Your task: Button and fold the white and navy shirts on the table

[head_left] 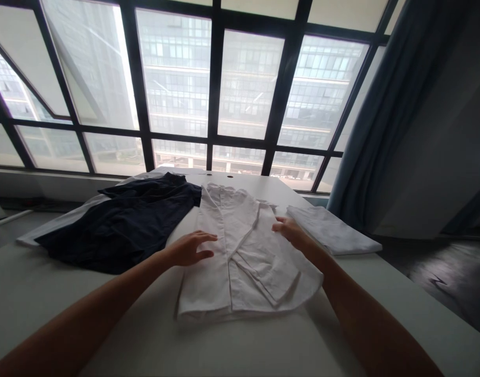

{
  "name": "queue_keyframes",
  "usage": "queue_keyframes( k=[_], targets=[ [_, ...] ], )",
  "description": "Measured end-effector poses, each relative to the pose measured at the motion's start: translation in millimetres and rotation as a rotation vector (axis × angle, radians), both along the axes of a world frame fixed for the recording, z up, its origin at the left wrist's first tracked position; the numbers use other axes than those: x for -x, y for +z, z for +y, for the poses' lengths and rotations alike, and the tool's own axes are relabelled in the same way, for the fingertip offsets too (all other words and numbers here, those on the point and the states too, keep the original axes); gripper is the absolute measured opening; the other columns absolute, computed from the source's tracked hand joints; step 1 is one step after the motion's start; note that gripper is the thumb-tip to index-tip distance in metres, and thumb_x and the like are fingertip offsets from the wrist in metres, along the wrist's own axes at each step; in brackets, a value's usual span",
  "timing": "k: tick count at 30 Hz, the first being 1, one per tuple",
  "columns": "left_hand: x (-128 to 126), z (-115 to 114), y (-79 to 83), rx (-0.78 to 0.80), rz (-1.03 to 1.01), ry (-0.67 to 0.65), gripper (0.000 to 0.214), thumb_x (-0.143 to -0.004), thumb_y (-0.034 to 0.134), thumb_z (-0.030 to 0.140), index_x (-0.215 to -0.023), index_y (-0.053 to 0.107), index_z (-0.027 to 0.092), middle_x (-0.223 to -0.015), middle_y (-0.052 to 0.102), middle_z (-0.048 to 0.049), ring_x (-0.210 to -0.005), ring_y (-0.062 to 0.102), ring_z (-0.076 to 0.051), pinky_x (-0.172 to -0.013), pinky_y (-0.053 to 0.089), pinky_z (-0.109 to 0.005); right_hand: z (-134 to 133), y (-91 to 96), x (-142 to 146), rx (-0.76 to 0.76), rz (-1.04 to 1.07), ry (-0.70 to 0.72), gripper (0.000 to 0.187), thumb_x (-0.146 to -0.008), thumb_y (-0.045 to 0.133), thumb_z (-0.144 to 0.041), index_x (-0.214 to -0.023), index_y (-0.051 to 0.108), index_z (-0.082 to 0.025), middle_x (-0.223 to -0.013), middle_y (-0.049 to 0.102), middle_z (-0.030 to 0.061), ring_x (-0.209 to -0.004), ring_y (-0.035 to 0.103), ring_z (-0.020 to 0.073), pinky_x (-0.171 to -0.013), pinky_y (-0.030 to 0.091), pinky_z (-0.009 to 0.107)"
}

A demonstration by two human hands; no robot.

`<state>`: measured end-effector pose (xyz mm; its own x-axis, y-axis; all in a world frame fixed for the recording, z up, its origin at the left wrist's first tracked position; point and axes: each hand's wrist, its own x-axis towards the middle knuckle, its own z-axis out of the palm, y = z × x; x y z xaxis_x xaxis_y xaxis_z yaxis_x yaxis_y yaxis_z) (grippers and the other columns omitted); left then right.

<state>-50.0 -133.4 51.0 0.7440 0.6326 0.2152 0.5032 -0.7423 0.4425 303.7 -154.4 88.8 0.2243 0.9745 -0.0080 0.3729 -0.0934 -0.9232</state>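
Observation:
A white button-front shirt (208, 283) lies front up on the table before me, its collar end away from me. One sleeve (267, 272) is folded across its front on the right side. My left hand (190, 248) is over the shirt's left side, thumb and fingers apart, holding nothing. At the shirt's right edge my right hand (289, 230) has its thumb and fingers close together on the cloth. A dark navy garment (122, 225) is spread out left of the shirt.
A folded white garment (334, 230) lies on the white table (153, 324) at the right. More white cloth (47, 225) shows under the navy garment. Behind the table are large windows (177, 78), and a blue curtain (377, 125) hangs at the right.

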Motion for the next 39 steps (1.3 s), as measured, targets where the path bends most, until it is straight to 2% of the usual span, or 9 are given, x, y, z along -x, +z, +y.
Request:
queue_keyframes(
  k=[4, 12, 17, 20, 24, 29, 32, 35, 39],
  targets=[
    [-1.7, 9.3, -13.7, -0.112, 0.135, -0.02, 0.055, -0.09, 0.062, 0.049, -0.138, 0.058, 0.022, -0.153, 0.044, -0.0109, -0.144, 0.035, -0.031, -0.119, 0.027, -0.048, -2.9, -4.8, 42.7, -0.063, 0.006, 0.136, 0.059, -0.067, 0.056, -0.013, -0.126, 0.063, -0.01, -0.054, 0.057, -0.0062, -0.039, 0.04, 0.0075, -0.039, 0.028, 0.018],
    [-1.6, 10.5, -19.8, -0.114, 0.155, -0.022, 0.057, -0.093, 0.056, 0.053, -0.143, 0.053, 0.025, -0.154, 0.043, -0.0086, -0.145, 0.033, -0.03, -0.12, 0.025, -0.047, -4.8, -34.7, 93.4, -0.037, -0.022, 0.48, 0.083, -0.081, 0.062, -0.024, -0.154, 0.026, -0.008, -0.062, 0.063, -0.0053, -0.048, 0.052, 0.0106, -0.046, 0.04, 0.02],
    [-2.1, 7.7, -18.0, -0.085, 0.204, -0.01, 0.06, -0.094, 0.051, 0.057, -0.146, 0.049, 0.027, -0.157, 0.037, -0.008, -0.148, 0.028, -0.029, -0.121, 0.02, -0.046, -6.1, -41.1, 91.9, -0.099, -0.355, 0.601, 0.057, -0.084, 0.06, -0.024, -0.139, 0.055, -0.01, -0.065, 0.064, -0.0017, -0.057, 0.058, 0.0131, -0.058, 0.047, 0.024],
    [-3.6, 3.2, -14.0, -0.045, 0.275, 0.035, 0.068, -0.092, 0.047, 0.066, -0.151, 0.039, 0.031, -0.163, 0.023, -0.0069, -0.151, 0.013, -0.032, -0.12, 0.01, -0.055, -9.1, -40.5, 91.4, -0.297, -0.678, 0.53, 0.05, -0.083, 0.066, -0.038, -0.127, 0.066, -0.014, -0.1, 0.072, 0.011, -0.095, 0.064, 0.0254, -0.09, 0.048, 0.039],
    [-6.1, -1.8, -7.6, 0.011, 0.351, 0.063, 0.081, -0.087, 0.045, 0.075, -0.155, 0.031, 0.032, -0.165, 0.012, -0.0074, -0.152, 0.001, -0.035, -0.117, 0.007, -0.061, -10.9, -43.9, 90.4, -0.275, -0.92, 0.541, 0.076, -0.089, 0.057, -0.059, -0.15, 0.043, -0.016, -0.155, 0.038, 0.0165, -0.144, 0.029, 0.0337, -0.118, 0.016, 0.053],
    [-4.2, -6.7, -0.5, -0.006, 0.39, 0.028, 0.086, -0.084, 0.048, 0.077, -0.155, 0.032, 0.031, -0.164, 0.018, -0.0097, -0.151, 0.007, -0.037, -0.117, 0.004, -0.061, -19.1, -40.5, 90.4, -0.092, -0.949, 0.685, 0.083, -0.095, 0.034, -0.069, -0.158, 0.025, -0.015, -0.163, 0.016, 0.0138, -0.15, 0.013, 0.0319, -0.12, 0.01, 0.053],
    [0.4, -9.7, 6.0, -0.071, 0.35, -0.029, 0.077, -0.082, 0.059, 0.07, -0.148, 0.045, 0.032, -0.158, 0.035, -0.0102, -0.146, 0.028, -0.037, -0.118, 0.015, -0.057, -27.8, -30.2, 89.7, -0.172, -0.949, 0.723, 0.086, -0.089, 0.044, -0.074, -0.153, 0.038, -0.018, -0.157, 0.033, 0.017, -0.143, 0.03, 0.0365, -0.115, 0.023, 0.053],
    [2.2, -11.2, 9.0, -0.105, 0.21, -0.125, 0.048, -0.087, 0.062, 0.056, -0.127, 0.067, 0.03, -0.138, 0.061, -0.0075, -0.127, 0.054, -0.028, -0.111, 0.035, -0.042, -32.9, -24.4, 89.9, -0.335, -0.894, 0.749, 0.059, -0.089, 0.055, -0.064, -0.127, 0.066, -0.02, -0.126, 0.064, 0.0157, -0.117, 0.057, 0.0317, -0.102, 0.041, 0.045],
    [-4.0, -9.1, -3.8, -0.156, 0.112, -0.101, 0.041, -0.094, 0.054, 0.051, -0.125, 0.067, 0.028, -0.139, 0.06, -0.0064, -0.131, 0.05, -0.026, -0.112, 0.035, -0.038, -32.1, -36.3, 96.1, -0.435, -0.853, 0.622, 0.042, -0.091, 0.061, -0.044, -0.122, 0.067, -0.017, -0.123, 0.065, 0.0151, -0.116, 0.058, 0.0296, -0.102, 0.042, 0.044]
  ],
)
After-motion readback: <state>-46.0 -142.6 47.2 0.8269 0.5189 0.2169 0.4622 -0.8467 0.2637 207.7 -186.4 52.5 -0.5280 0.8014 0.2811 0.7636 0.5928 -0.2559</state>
